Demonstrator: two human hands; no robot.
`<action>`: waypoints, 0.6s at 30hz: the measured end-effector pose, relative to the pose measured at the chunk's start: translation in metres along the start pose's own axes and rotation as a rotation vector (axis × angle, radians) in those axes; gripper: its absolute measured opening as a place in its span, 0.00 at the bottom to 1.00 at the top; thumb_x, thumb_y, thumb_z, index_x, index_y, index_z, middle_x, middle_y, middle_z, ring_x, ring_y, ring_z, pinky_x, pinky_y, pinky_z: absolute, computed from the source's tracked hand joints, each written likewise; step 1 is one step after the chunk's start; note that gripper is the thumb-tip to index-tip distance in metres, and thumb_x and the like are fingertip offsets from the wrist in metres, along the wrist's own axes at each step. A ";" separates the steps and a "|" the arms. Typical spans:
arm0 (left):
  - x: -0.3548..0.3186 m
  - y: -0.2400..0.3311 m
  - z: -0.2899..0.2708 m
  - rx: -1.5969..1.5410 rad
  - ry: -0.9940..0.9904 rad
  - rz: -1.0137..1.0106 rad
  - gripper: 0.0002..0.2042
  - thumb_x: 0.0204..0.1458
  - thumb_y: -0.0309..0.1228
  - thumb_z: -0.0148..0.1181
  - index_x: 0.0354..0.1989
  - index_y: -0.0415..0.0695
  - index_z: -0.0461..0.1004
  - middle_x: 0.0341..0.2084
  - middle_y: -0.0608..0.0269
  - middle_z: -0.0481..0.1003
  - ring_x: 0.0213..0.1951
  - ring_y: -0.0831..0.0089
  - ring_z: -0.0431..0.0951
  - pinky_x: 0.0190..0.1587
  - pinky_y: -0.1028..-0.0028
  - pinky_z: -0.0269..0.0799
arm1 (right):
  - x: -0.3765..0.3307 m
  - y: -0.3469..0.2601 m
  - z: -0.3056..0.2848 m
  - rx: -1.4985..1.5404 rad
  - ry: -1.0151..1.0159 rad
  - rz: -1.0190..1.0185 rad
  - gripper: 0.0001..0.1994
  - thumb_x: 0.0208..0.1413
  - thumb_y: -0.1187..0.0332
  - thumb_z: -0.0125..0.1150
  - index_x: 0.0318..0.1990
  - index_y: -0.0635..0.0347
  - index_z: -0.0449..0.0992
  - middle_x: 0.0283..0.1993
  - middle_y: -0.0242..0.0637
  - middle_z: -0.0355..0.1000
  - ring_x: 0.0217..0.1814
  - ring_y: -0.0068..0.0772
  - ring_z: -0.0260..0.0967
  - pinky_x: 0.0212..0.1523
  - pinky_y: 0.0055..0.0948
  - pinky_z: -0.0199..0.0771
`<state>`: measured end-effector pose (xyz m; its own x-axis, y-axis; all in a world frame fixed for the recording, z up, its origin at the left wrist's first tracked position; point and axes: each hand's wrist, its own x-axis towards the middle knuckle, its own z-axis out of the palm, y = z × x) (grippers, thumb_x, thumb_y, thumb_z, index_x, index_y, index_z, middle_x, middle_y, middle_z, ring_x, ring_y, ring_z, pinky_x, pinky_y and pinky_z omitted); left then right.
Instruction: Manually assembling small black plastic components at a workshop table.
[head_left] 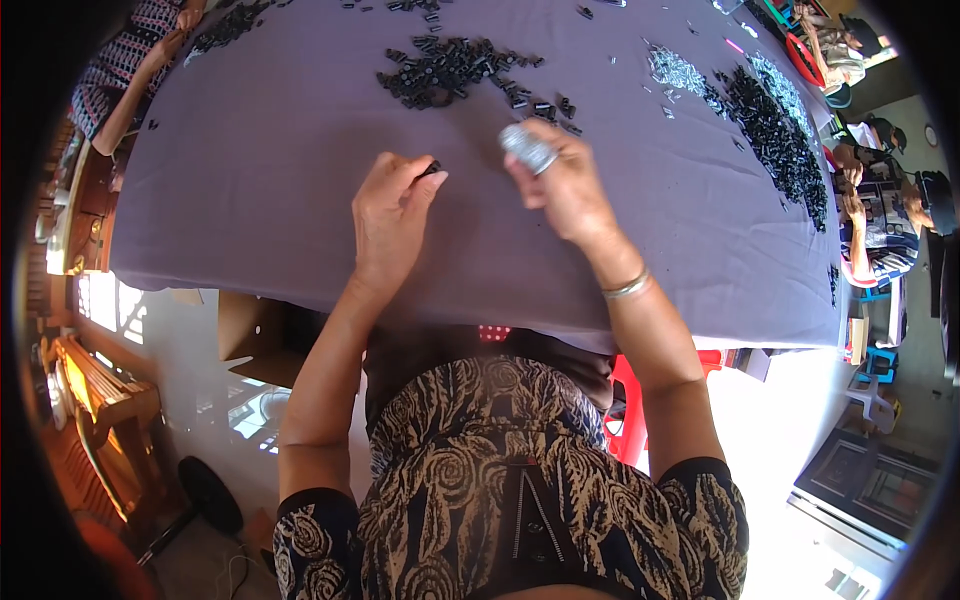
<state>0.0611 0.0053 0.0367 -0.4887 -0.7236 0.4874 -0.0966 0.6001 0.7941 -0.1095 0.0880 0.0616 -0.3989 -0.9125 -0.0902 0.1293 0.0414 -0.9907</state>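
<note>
Pinching a small black piece (pixel 433 168) between thumb and fingertip, the left hand (pixel 382 210) is on the wearer's side of the central black pile (pixel 432 78); that light hold probably leaves the piece's end exposed. The right hand (pixel 572 190), nearer the wearer than the pile and right of it, is closed around a silvery cylinder (pixel 528 149), its end tipped toward the left hand, perhaps so the two can meet easily. Motion blurs its detail. Loose black pieces (pixel 545 109) trail off the pile's right edge, likely spread for easy picking. Farther right of the pile lie a clear heap (pixel 675 72) and a large black heap (pixel 770 130), seemingly kept as separate stock. Well left of the pile, a co-worker's forearm (pixel 128 110) rests by the purple cloth (pixel 250 200).
</note>
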 end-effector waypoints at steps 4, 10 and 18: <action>0.007 -0.011 -0.012 0.355 -0.024 0.010 0.07 0.44 0.25 0.59 0.33 0.39 0.75 0.26 0.57 0.69 0.27 0.60 0.72 0.31 0.68 0.69 | 0.022 0.001 -0.058 -0.467 0.127 -0.451 0.05 0.48 0.79 0.55 0.33 0.63 0.75 0.23 0.28 0.68 0.25 0.18 0.62 0.28 0.21 0.65; 0.009 -0.033 -0.031 0.675 0.020 -0.025 0.09 0.45 0.28 0.60 0.36 0.44 0.76 0.32 0.63 0.70 0.37 0.63 0.72 0.36 0.64 0.65 | 0.014 -0.004 -0.064 -0.935 -0.035 -0.370 0.10 0.41 0.81 0.55 0.34 0.61 0.76 0.26 0.34 0.68 0.27 0.31 0.67 0.29 0.28 0.67; 0.008 -0.024 -0.023 0.683 0.052 0.051 0.13 0.44 0.26 0.60 0.41 0.44 0.73 0.37 0.60 0.69 0.42 0.63 0.70 0.43 0.64 0.65 | 0.013 -0.004 -0.059 -1.088 0.001 -0.328 0.07 0.37 0.79 0.58 0.29 0.63 0.73 0.25 0.37 0.68 0.27 0.34 0.67 0.30 0.30 0.68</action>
<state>0.0796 -0.0230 0.0299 -0.4664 -0.6943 0.5482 -0.6085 0.7016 0.3708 -0.1686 0.0994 0.0582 -0.2692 -0.9441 0.1901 -0.8384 0.1326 -0.5287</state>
